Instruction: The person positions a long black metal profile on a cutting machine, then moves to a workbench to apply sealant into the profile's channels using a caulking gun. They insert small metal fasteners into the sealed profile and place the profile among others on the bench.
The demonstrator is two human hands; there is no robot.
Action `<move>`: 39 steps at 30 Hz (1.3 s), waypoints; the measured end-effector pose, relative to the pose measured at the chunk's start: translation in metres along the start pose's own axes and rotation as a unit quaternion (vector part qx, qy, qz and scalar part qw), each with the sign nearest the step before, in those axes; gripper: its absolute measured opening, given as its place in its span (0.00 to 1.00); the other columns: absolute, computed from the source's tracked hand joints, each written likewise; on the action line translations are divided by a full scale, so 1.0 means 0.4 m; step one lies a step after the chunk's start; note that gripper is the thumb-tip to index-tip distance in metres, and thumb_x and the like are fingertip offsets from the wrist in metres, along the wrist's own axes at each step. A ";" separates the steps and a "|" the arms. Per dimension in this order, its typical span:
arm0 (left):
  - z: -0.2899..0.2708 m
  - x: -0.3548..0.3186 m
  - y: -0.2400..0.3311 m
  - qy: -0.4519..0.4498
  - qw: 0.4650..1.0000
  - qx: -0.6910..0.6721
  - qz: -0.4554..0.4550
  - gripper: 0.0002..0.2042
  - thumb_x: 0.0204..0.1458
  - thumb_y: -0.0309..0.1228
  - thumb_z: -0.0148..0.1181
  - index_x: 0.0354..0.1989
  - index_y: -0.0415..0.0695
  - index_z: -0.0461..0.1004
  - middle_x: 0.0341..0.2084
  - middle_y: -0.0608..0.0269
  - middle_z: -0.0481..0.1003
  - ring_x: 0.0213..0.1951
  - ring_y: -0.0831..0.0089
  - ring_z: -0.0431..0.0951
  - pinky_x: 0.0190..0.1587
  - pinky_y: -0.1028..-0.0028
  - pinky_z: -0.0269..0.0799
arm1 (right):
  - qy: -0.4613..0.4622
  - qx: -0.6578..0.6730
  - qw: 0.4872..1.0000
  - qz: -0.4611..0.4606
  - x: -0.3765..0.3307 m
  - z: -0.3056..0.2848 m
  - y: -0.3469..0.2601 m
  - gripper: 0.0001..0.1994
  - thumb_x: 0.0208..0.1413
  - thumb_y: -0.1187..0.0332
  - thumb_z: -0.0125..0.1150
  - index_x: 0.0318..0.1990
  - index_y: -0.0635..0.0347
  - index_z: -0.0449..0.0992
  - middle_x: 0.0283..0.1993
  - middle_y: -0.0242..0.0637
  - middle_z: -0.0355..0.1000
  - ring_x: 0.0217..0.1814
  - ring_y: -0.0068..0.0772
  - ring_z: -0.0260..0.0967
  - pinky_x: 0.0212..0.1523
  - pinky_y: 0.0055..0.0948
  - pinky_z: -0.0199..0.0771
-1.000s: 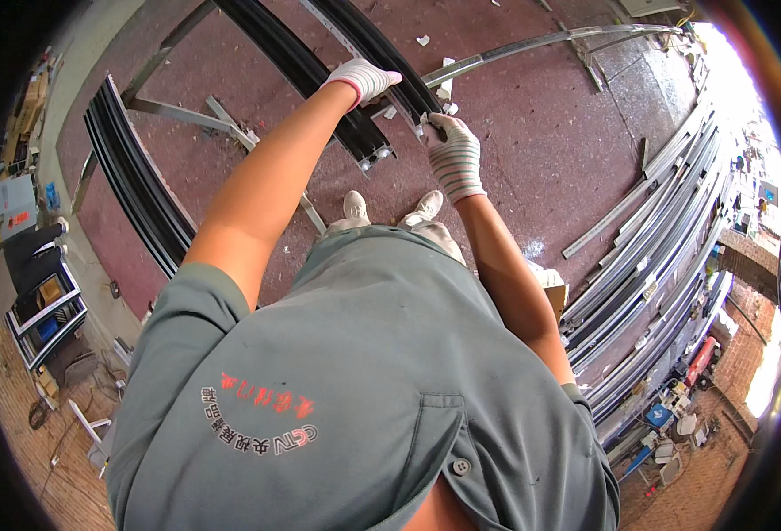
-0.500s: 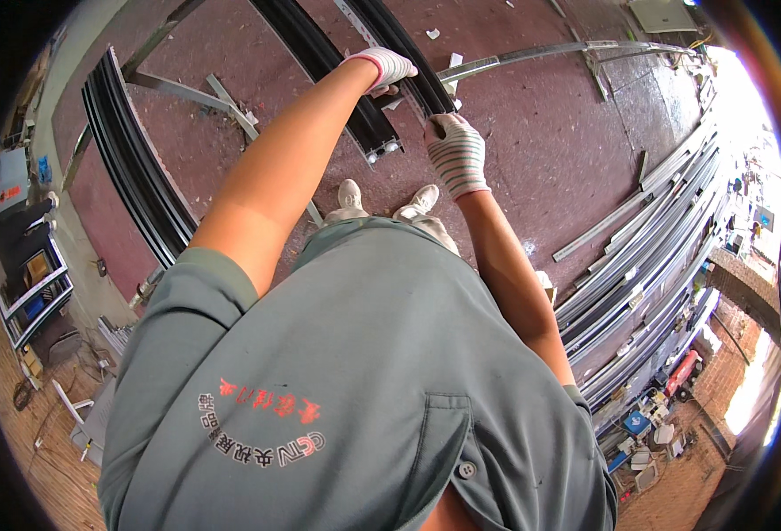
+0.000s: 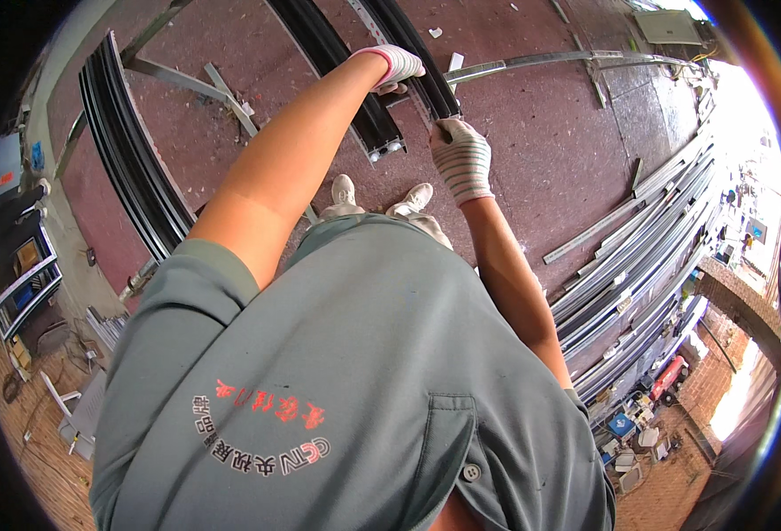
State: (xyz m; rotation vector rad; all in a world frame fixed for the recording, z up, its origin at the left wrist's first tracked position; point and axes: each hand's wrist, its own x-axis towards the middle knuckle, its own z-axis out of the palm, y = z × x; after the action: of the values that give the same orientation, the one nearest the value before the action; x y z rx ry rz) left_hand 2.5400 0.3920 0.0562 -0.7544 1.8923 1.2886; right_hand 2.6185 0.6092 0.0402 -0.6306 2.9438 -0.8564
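Two long black metal profiles lie side by side ahead of me. The right-hand profile ends near my right hand. My left hand, in a white striped knit glove with a pink cuff, is closed over it a little way up from that end. In a matching glove, my right hand grips the near end, fingers curled and thumb on top. To the left is the second profile, its pale cut end facing me, passing beneath my left wrist and untouched by my fingers.
A metal support bar runs off to the right from under the profiles. More black profiles rest at the left. Many long grey lengths are stacked on the right floor. My shoes stand just below the profile ends.
The view has shifted slightly. Both hands keep their hold on the right-hand profile, and its end now shows slightly farther from my right palm.
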 end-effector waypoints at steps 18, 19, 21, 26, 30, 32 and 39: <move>0.011 0.035 -0.001 -0.036 0.998 0.001 -0.045 0.19 0.60 0.52 0.59 0.46 0.49 0.74 0.25 0.72 0.79 0.14 0.83 0.66 0.19 0.77 0.65 | 0.005 0.008 0.999 0.036 0.029 0.021 -0.037 0.10 0.57 0.69 0.63 0.45 0.59 0.79 0.36 0.50 0.80 0.40 0.50 0.81 0.44 0.37 0.80; 0.008 0.037 0.002 -0.049 0.997 0.007 -0.051 0.19 0.60 0.52 0.59 0.44 0.49 0.74 0.24 0.72 0.78 0.14 0.83 0.66 0.19 0.77 0.66 | 0.006 0.006 0.999 0.035 0.033 0.022 -0.040 0.10 0.58 0.69 0.63 0.47 0.59 0.78 0.35 0.48 0.81 0.39 0.46 0.82 0.44 0.36 0.80; 0.009 0.035 -0.002 -0.043 0.998 0.008 -0.041 0.19 0.60 0.52 0.59 0.45 0.50 0.74 0.24 0.72 0.78 0.14 0.83 0.66 0.19 0.77 0.66 | -0.001 0.035 0.998 0.058 0.034 0.019 -0.044 0.10 0.58 0.70 0.63 0.46 0.60 0.78 0.35 0.47 0.81 0.38 0.42 0.82 0.43 0.35 0.80; 0.001 0.024 -0.001 -0.039 0.998 -0.005 -0.041 0.19 0.60 0.50 0.60 0.48 0.49 0.74 0.26 0.71 0.79 0.14 0.83 0.65 0.20 0.77 0.67 | -0.030 0.107 0.989 0.102 0.003 -0.010 -0.020 0.17 0.56 0.72 0.65 0.53 0.60 0.76 0.36 0.45 0.82 0.36 0.36 0.82 0.41 0.32 0.81; 0.004 0.009 -0.004 -0.024 0.999 -0.026 -0.015 0.20 0.60 0.50 0.61 0.49 0.47 0.74 0.28 0.68 0.79 0.15 0.84 0.65 0.20 0.79 0.66 | -0.006 0.075 0.988 0.135 -0.113 -0.031 0.082 0.20 0.55 0.70 0.66 0.57 0.54 0.74 0.35 0.44 0.81 0.35 0.36 0.80 0.41 0.33 0.81; 0.010 -0.003 -0.004 0.001 1.000 -0.028 -0.004 0.20 0.59 0.49 0.61 0.49 0.46 0.75 0.26 0.67 0.78 0.14 0.82 0.65 0.18 0.80 0.63 | -0.022 0.039 0.985 0.168 -0.199 -0.023 0.158 0.20 0.54 0.69 0.66 0.56 0.53 0.74 0.33 0.44 0.80 0.35 0.41 0.80 0.40 0.35 0.80; -0.004 -0.094 -0.031 0.057 0.996 -0.040 0.051 0.26 0.59 0.61 0.57 0.35 0.46 0.77 0.22 0.67 0.77 0.16 0.83 0.65 0.23 0.79 0.62 | -0.120 -0.069 0.920 0.365 -0.551 0.009 0.438 0.23 0.56 0.57 0.67 0.56 0.57 0.75 0.39 0.47 0.81 0.42 0.47 0.81 0.48 0.40 0.79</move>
State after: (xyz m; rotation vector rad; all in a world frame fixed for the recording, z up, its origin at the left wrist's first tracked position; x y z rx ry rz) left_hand 2.5709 0.3889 0.0806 -0.7967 2.0033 1.4196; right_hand 2.7556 0.8261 -0.0754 0.3484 2.6698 -0.4481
